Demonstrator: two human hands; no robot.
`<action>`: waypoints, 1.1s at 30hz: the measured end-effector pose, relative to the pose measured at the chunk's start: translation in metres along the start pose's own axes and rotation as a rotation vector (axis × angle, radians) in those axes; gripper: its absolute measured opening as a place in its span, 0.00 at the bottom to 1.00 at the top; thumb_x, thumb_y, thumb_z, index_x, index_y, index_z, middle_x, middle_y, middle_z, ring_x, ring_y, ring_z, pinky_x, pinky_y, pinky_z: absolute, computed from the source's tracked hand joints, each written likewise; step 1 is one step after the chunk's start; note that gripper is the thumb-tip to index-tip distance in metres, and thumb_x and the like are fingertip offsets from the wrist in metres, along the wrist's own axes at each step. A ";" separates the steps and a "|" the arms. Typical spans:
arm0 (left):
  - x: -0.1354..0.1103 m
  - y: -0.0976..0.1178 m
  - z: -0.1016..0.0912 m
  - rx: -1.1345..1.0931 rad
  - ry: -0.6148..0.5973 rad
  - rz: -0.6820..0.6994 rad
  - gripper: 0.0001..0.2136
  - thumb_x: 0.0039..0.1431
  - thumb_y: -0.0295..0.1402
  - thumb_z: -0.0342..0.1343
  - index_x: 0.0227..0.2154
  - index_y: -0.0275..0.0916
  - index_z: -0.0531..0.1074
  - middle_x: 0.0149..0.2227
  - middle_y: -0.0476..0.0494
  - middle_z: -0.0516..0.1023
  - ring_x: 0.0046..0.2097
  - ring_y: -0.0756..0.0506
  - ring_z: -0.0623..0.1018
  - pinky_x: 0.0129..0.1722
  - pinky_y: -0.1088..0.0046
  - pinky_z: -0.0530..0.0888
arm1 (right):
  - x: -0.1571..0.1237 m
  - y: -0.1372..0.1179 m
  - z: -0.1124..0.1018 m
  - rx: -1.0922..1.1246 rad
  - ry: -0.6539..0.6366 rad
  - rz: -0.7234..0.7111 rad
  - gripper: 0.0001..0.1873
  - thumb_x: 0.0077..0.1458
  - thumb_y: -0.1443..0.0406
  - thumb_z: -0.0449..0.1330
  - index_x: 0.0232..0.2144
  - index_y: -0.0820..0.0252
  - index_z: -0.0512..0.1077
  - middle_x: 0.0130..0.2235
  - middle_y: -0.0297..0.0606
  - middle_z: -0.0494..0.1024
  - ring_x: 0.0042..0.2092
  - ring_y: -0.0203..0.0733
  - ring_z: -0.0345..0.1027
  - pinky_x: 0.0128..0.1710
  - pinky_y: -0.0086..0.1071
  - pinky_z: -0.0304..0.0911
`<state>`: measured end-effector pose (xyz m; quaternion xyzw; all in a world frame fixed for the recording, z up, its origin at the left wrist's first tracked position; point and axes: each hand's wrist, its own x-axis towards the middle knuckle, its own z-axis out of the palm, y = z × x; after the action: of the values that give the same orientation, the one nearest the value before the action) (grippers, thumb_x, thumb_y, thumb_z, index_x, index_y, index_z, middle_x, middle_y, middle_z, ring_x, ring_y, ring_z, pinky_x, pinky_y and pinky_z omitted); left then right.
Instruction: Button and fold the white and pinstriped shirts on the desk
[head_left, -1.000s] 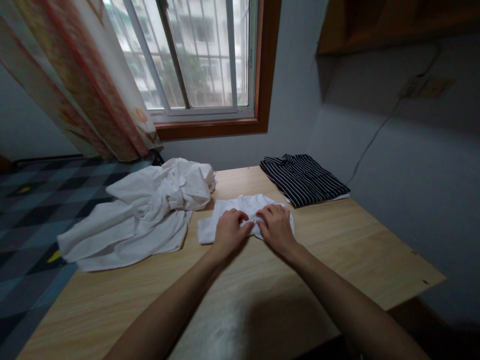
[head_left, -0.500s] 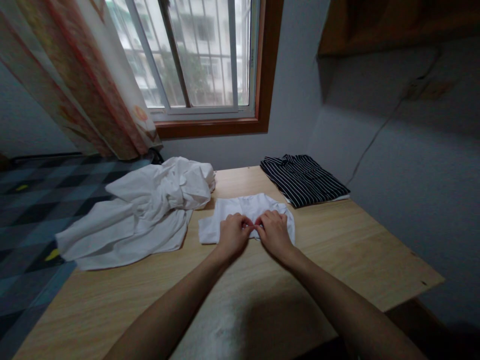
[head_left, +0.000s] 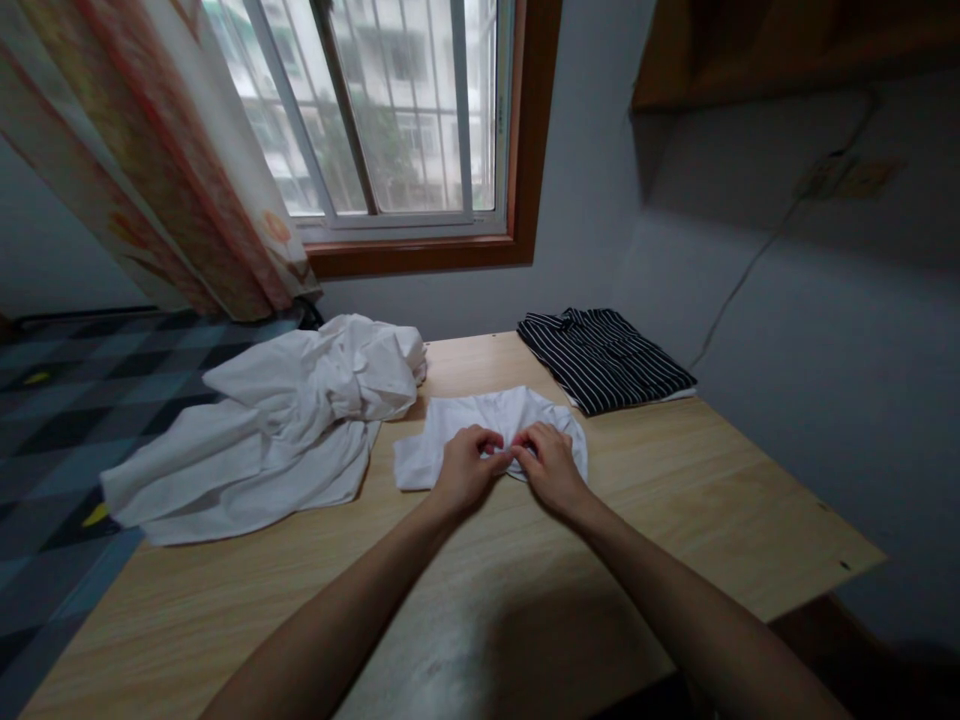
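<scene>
A white garment lies partly folded and wrinkled on the wooden table, with a short flap like a sleeve out to its left. At its near edge my left hand is closed, thumb and forefinger pinched on the cloth. Right beside it my right hand pinches the same edge, the two thumbs almost touching. My fingers hide the bit of fabric between them. Both wrists rest low over the table.
A crumpled heap of white cloth spreads over the table's left side and edge. A folded black-and-white striped garment lies at the back right. Beyond are a window, a curtain, a checked bed cover and a wall shelf.
My fingers have shifted slightly at the garment's near edge, bunching the cloth between them a little more. The view has moved slightly; the other things lie as before.
</scene>
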<state>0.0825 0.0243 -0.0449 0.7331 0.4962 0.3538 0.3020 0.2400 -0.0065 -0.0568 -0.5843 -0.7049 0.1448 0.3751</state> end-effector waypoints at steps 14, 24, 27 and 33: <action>0.005 0.004 -0.007 -0.308 -0.115 -0.158 0.16 0.40 0.44 0.63 0.19 0.35 0.68 0.19 0.53 0.65 0.24 0.52 0.63 0.24 0.76 0.59 | -0.004 -0.013 0.004 -0.063 0.092 0.015 0.06 0.61 0.67 0.54 0.32 0.58 0.70 0.36 0.37 0.76 0.44 0.45 0.65 0.46 0.38 0.50; 0.000 0.000 0.002 -0.295 -0.041 -0.052 0.11 0.48 0.38 0.57 0.26 0.35 0.77 0.27 0.45 0.78 0.32 0.47 0.74 0.34 0.72 0.69 | -0.006 -0.009 0.018 -0.061 0.173 0.063 0.04 0.59 0.68 0.56 0.32 0.58 0.70 0.36 0.37 0.76 0.43 0.46 0.65 0.47 0.40 0.49; -0.002 0.001 0.003 -0.325 -0.068 -0.028 0.10 0.51 0.36 0.56 0.29 0.35 0.78 0.31 0.44 0.80 0.34 0.46 0.76 0.38 0.70 0.71 | -0.005 -0.007 0.019 -0.046 0.184 0.079 0.05 0.59 0.69 0.55 0.32 0.58 0.70 0.36 0.37 0.76 0.43 0.46 0.65 0.46 0.39 0.49; -0.004 0.002 0.006 -0.235 0.074 -0.003 0.05 0.48 0.31 0.57 0.28 0.37 0.77 0.28 0.47 0.79 0.32 0.47 0.76 0.36 0.71 0.71 | -0.006 -0.007 0.019 -0.019 0.176 0.059 0.06 0.60 0.68 0.54 0.33 0.58 0.71 0.37 0.37 0.77 0.43 0.45 0.65 0.47 0.40 0.49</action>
<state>0.0872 0.0190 -0.0478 0.6783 0.4633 0.4360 0.3677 0.2224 -0.0099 -0.0676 -0.6188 -0.6530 0.0973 0.4257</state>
